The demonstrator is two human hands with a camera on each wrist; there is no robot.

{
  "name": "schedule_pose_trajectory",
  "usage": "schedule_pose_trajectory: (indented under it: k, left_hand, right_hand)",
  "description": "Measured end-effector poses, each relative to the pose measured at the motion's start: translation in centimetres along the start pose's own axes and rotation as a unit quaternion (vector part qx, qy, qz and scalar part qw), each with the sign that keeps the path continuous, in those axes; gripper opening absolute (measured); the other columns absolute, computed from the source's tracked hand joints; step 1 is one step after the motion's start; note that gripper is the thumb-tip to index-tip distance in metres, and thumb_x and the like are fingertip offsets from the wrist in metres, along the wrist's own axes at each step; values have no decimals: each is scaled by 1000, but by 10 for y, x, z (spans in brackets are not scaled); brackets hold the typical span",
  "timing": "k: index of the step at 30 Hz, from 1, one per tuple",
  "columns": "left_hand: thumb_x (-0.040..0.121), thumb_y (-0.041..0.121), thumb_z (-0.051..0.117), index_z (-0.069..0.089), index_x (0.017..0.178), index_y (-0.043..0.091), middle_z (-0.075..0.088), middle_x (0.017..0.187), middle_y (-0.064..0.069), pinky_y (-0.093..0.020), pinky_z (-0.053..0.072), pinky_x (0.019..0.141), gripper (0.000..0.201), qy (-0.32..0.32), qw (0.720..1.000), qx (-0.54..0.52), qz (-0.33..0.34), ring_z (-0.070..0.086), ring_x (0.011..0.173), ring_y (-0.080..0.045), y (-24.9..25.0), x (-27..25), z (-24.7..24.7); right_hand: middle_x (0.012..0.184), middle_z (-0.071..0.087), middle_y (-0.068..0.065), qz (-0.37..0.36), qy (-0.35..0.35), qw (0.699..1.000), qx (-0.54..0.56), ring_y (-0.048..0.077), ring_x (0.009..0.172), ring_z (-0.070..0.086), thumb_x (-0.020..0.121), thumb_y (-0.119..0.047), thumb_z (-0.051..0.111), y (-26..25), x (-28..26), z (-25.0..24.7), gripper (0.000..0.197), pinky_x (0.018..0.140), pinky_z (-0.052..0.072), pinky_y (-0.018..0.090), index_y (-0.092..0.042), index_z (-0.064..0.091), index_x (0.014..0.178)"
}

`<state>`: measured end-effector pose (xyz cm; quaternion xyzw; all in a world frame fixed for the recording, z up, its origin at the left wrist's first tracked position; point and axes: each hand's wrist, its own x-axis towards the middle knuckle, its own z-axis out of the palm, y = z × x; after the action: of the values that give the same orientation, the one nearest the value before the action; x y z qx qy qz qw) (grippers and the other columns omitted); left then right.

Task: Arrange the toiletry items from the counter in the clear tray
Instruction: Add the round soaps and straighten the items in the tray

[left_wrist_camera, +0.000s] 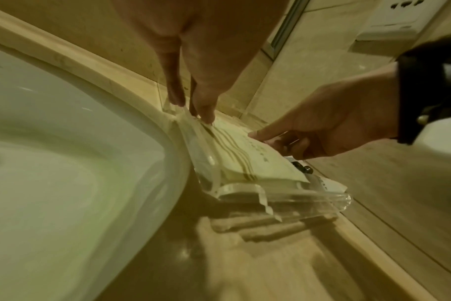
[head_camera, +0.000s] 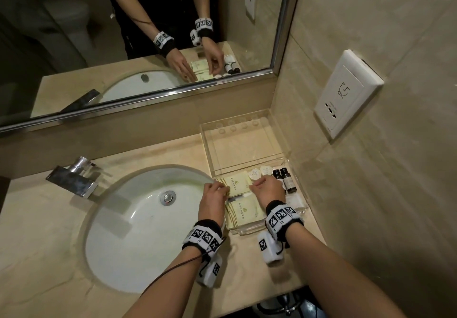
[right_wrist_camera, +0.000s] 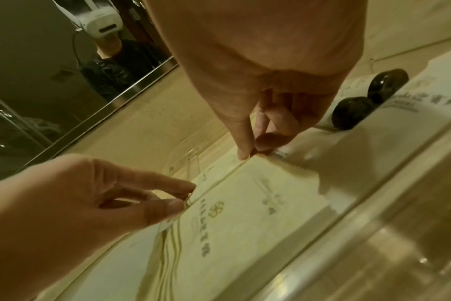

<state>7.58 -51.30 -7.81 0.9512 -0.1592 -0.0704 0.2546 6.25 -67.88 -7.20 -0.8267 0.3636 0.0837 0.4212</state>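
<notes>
Clear tray (head_camera: 294,209): sachets (head_camera: 238,183), bottles (head_camera: 286,181) in. Left hand (head_camera: 214,194), right hand (head_camera: 268,189) pinching sachets, squaring. Desk (head_camera: 49,218): nothing left visible.

Count: two dark brown glass bottles (head_camera: 286,181), two small round white plastic tubs (head_camera: 260,172), one clear acrylic tray (head_camera: 244,129); cream paper sachets (head_camera: 237,184) stacked, number unclear.

Dim warm yellowish light, head view sharp but bowed at edges, both wrist views soft and smeared up close, glare streaks on the clear tray (left_wrist_camera: 309,195) rim, hand shadows on the tabletop (left_wrist_camera: 283,254).
</notes>
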Motion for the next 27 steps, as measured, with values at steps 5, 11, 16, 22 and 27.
schedule_pose_trajectory:
  k: [5,11,16,22,27]
  left_hand:
    - [79,-1,67,68,112,13,63,114,-2,-30,45,91,36,15,999,15,26,50,111,-24,-2,7,-3]
    - [75,-2,69,67,112,17,59,118,1,-29,47,89,42,-36,999,-7,36,47,116,-19,-2,19,2]
    - [74,19,77,65,114,18,58,119,1,-31,47,89,42,-33,998,-2,60,46,114,-21,3,26,1]
    - [78,20,74,63,119,20,57,121,2,-32,45,93,43,-47,997,12,52,44,116,-20,10,32,8]
    - [78,21,73,64,118,20,57,120,2,-29,43,92,41,-46,998,5,49,44,115,-19,8,32,10]
  right_hand:
    - [87,69,-2,-18,-8,1000,1,19,83,66,81,-25,76,3,2,2,19,72,51,30,-25,57,75]
    - [83,65,-5,-67,42,997,-10,14,77,64,82,-26,75,7,5,-10,17,70,55,32,-20,60,84]
    - [114,60,0,-145,85,982,-83,21,95,62,79,-18,77,8,24,-25,33,79,55,40,-18,62,108]
    - [114,65,3,-206,56,971,-104,21,102,60,75,-7,79,18,42,-30,39,89,54,40,-15,66,111]
    - [116,63,-1,-275,52,948,-152,18,105,56,78,-11,77,16,41,-37,40,89,51,36,-20,65,114]
